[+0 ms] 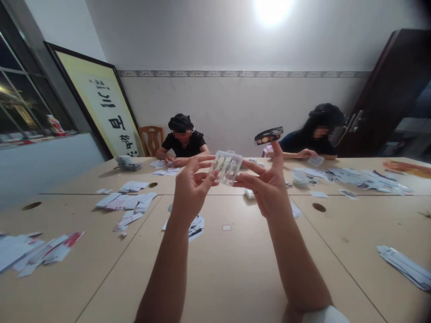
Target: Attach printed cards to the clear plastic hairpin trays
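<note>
A small clear plastic case point(228, 168) with several slim items inside, too small to name, is held up above the table. My left hand point(191, 186) grips its left side between thumb and fingers. From the right, my right hand point(271, 193) pinches the case's edge with its thumb and a finger. Another finger of that hand points up, and a black printed sticker point(268, 136) clings to its tip. Below my left forearm lie some white and dark cards point(196, 226), partly covered.
White paper slips point(126, 202) lie in piles on the left of the wooden table point(232, 273). More papers point(367, 179) spread at the far right, beside a plastic bag point(300, 177). Two people point(183, 141) sit across. A strip stack point(404, 267) rests at the right edge.
</note>
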`<act>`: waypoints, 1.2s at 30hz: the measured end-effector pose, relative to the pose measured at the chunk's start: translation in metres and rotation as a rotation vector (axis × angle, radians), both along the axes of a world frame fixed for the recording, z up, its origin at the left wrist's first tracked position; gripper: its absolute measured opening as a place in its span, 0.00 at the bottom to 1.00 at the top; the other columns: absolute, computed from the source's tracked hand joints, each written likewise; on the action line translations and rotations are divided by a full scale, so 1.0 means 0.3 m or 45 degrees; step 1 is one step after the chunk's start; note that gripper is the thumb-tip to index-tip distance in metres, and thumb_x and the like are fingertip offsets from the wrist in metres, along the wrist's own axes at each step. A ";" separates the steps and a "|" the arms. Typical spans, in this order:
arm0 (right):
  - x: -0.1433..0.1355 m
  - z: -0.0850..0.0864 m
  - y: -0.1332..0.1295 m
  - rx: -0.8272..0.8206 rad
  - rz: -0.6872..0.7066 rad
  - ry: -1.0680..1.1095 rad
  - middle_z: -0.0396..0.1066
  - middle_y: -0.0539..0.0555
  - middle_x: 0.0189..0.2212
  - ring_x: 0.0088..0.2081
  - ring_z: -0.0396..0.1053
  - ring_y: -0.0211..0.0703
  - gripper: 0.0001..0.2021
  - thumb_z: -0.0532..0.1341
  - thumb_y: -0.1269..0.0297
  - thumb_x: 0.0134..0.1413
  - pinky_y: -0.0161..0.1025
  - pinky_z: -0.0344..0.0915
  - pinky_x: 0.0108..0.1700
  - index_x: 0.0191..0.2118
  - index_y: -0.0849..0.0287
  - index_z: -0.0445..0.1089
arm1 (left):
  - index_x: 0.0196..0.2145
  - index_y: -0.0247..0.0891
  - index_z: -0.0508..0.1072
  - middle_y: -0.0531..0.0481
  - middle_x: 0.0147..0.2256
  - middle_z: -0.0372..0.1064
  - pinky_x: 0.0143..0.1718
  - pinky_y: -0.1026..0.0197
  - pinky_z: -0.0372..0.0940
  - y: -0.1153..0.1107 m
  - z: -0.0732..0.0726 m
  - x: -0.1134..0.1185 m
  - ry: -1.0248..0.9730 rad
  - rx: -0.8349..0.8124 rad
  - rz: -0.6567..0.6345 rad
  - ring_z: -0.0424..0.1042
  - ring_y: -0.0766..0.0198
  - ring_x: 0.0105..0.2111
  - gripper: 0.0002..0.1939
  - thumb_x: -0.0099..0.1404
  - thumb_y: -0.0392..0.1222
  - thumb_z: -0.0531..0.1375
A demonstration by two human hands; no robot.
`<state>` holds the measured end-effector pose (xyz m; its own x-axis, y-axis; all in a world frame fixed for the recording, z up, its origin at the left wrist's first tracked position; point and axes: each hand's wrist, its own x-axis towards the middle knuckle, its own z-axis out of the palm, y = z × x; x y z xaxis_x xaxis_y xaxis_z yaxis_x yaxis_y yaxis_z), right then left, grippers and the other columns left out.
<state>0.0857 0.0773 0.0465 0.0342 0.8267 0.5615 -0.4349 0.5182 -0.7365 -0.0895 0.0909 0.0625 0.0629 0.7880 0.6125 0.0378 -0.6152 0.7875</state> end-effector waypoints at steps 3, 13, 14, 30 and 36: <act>0.001 -0.003 0.003 0.029 -0.030 -0.004 0.79 0.48 0.44 0.33 0.80 0.42 0.68 0.77 0.66 0.43 0.45 0.81 0.40 0.71 0.34 0.22 | 0.46 0.37 0.76 0.44 0.47 0.76 0.36 0.63 0.76 -0.026 -0.003 0.010 0.118 0.037 -0.070 0.79 0.62 0.38 0.14 0.66 0.46 0.65; -0.004 0.005 -0.009 -0.007 -0.084 -0.091 0.77 0.50 0.45 0.35 0.79 0.44 0.58 0.75 0.58 0.46 0.41 0.80 0.32 0.71 0.38 0.31 | 0.42 0.38 0.77 0.48 0.33 0.78 0.40 0.59 0.73 -0.068 0.006 0.022 0.186 0.094 -0.084 0.78 0.60 0.37 0.17 0.67 0.55 0.63; -0.006 0.004 -0.009 -0.003 -0.103 -0.107 0.77 0.50 0.45 0.35 0.80 0.44 0.58 0.75 0.57 0.46 0.42 0.80 0.32 0.71 0.38 0.31 | 0.42 0.38 0.76 0.47 0.34 0.78 0.41 0.58 0.73 -0.072 0.008 0.023 0.179 0.081 -0.114 0.79 0.58 0.37 0.19 0.66 0.57 0.64; -0.007 -0.022 0.020 -0.009 -0.058 -0.099 0.77 0.50 0.41 0.44 0.79 0.48 0.61 0.76 0.60 0.44 0.50 0.77 0.48 0.71 0.39 0.32 | 0.52 0.41 0.77 0.43 0.56 0.74 0.60 0.47 0.67 -0.078 0.017 -0.003 0.487 0.214 -0.043 0.72 0.52 0.57 0.17 0.66 0.46 0.64; -0.009 -0.029 0.016 0.018 -0.243 -0.101 0.73 0.49 0.43 0.41 0.80 0.48 0.60 0.77 0.61 0.42 0.50 0.79 0.46 0.70 0.36 0.35 | 0.42 0.41 0.81 0.48 0.42 0.81 0.51 0.53 0.73 -0.095 0.027 0.021 0.519 0.509 0.230 0.80 0.57 0.44 0.08 0.65 0.40 0.65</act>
<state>0.0831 0.0819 0.0378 0.1443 0.8018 0.5799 -0.2688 0.5958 -0.7568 -0.0831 0.0625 0.0706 0.2417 0.5215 0.8183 0.4200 -0.8165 0.3963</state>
